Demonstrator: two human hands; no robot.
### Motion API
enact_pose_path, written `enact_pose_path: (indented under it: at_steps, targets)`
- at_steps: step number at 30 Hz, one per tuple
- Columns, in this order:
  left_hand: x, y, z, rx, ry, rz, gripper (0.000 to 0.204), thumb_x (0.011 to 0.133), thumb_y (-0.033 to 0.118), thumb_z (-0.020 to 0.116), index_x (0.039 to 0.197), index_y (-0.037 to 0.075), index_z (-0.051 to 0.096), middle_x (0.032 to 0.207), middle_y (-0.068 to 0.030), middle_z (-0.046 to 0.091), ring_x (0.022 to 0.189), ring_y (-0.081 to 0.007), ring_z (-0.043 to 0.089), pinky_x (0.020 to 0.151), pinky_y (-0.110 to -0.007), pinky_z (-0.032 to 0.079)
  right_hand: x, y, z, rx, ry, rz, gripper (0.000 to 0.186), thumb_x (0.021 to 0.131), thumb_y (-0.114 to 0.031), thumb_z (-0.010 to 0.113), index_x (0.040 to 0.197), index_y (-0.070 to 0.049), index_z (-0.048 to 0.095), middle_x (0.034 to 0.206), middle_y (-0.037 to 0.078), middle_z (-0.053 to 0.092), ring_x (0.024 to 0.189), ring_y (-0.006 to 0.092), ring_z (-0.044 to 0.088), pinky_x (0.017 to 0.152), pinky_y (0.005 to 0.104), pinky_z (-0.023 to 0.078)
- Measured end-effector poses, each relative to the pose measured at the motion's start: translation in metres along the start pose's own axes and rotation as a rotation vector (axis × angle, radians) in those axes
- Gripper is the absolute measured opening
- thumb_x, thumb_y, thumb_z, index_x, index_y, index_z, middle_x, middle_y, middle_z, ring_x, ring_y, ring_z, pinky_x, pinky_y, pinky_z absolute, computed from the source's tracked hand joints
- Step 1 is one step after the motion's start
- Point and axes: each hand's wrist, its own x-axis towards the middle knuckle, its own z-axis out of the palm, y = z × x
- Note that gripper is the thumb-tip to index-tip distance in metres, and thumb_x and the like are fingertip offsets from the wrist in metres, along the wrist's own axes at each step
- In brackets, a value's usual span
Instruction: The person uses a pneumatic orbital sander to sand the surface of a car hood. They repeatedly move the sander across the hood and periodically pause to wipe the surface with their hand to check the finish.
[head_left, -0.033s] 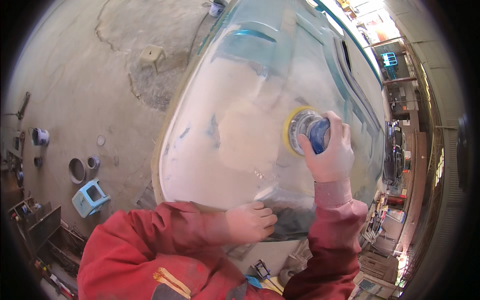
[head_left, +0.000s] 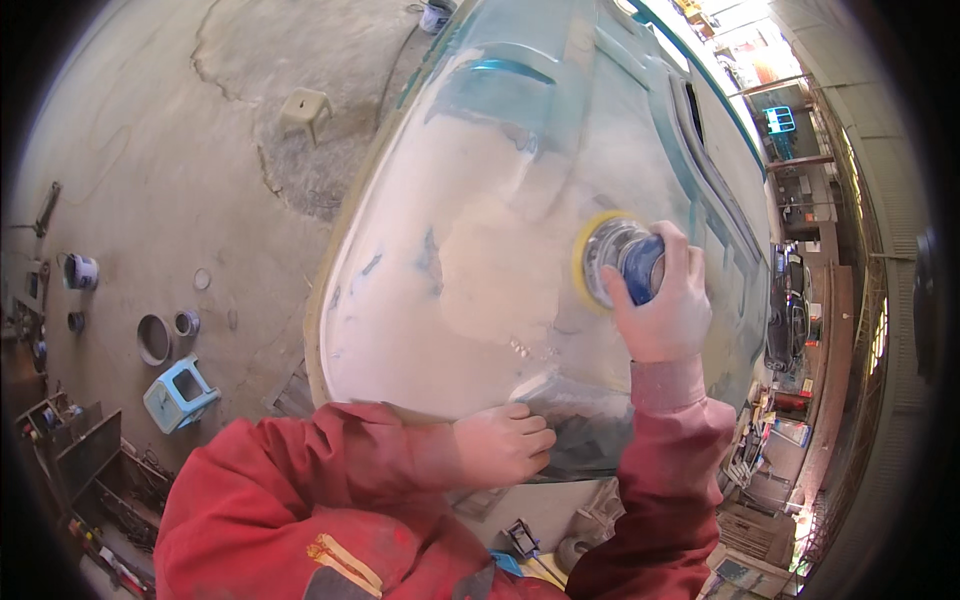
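Observation:
My right hand (head_left: 665,300) is wrapped round a round sander (head_left: 643,270) with a dark blue top and a yellow-rimmed pad. The sander's pad is tilted against a large curved vehicle body panel (head_left: 400,320), coated in patchy white, beige and teal. My left hand (head_left: 503,443) lies at the panel's near edge, its fingers curled closed. Whatever may be under those fingers is hidden. Around a beige smoothed patch (head_left: 495,275), left of the sander, bluish spots show through the white coat.
On the concrete floor to the left stand a light blue stool (head_left: 181,397), a grey ring-shaped tub (head_left: 155,340) and a white bucket (head_left: 80,272). A beige stool (head_left: 304,115) is farther off. A dark car (head_left: 788,305) stands beyond the panel's right side.
The sander and my right hand have shifted slightly to the right across the panel. My left hand stays almost where it was.

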Motion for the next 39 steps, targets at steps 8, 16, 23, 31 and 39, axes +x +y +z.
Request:
enact_pose_path:
  at_steps: [8,16,23,31,39]
  targets:
    - [-0.001,-0.002,0.001,-0.003,0.013,-0.007,0.011,0.07,0.023,0.064,0.073,0.014,0.058,0.083,-0.0007,0.05,0.08,-0.0177,0.056,0.069,-0.032,0.043,0.005,-0.013,-0.002,0.051,0.082,-0.057,0.067,0.078,-0.035,0.085,0.135,-0.022,0.055,0.118,0.013,0.06,0.1,0.0397,0.068,0.078,0.0506,0.058]
    - [-0.002,-0.001,0.008,0.011,-0.017,0.01,0.008,0.073,0.022,0.065,0.072,0.015,0.061,0.083,-0.0011,0.052,0.083,-0.018,0.056,0.071,-0.032,0.044,-0.004,0.015,-0.008,0.017,0.155,-0.037,0.068,0.077,-0.033,0.086,0.137,-0.02,0.055,0.116,0.013,0.062,0.105,0.0404,0.066,0.086,0.0503,0.056]
    - [-0.006,-0.003,0.021,0.039,-0.002,0.037,0.01,0.078,0.024,0.064,0.075,0.014,0.064,0.087,-0.0013,0.056,0.088,-0.0191,0.059,0.076,-0.034,0.046,-0.014,-0.001,-0.005,0.145,0.003,-0.082,0.069,0.077,-0.028,0.087,0.137,-0.013,0.056,0.12,0.017,0.064,0.113,0.0411,0.064,0.094,0.0492,0.054]
    - [0.002,0.015,0.025,0.266,-0.015,0.03,0.012,0.078,0.025,0.066,0.074,0.015,0.071,0.089,-0.0026,0.063,0.09,-0.0213,0.061,0.082,-0.036,0.047,0.01,0.051,0.003,0.166,0.176,0.071,0.083,0.077,-0.03,0.088,0.15,-0.016,0.05,0.138,0.02,0.061,0.125,0.0379,0.063,0.104,0.0457,0.051]
    - [-0.106,0.138,0.04,0.295,-0.098,-0.238,0.012,0.076,0.024,0.068,0.068,0.017,0.073,0.086,-0.0002,0.066,0.091,-0.0215,0.062,0.084,-0.038,0.045,-0.022,0.141,-0.056,0.425,0.284,-0.017,0.069,0.093,-0.034,0.083,0.147,-0.001,0.055,0.143,0.017,0.06,0.128,0.0253,0.057,0.109,0.0361,0.046]
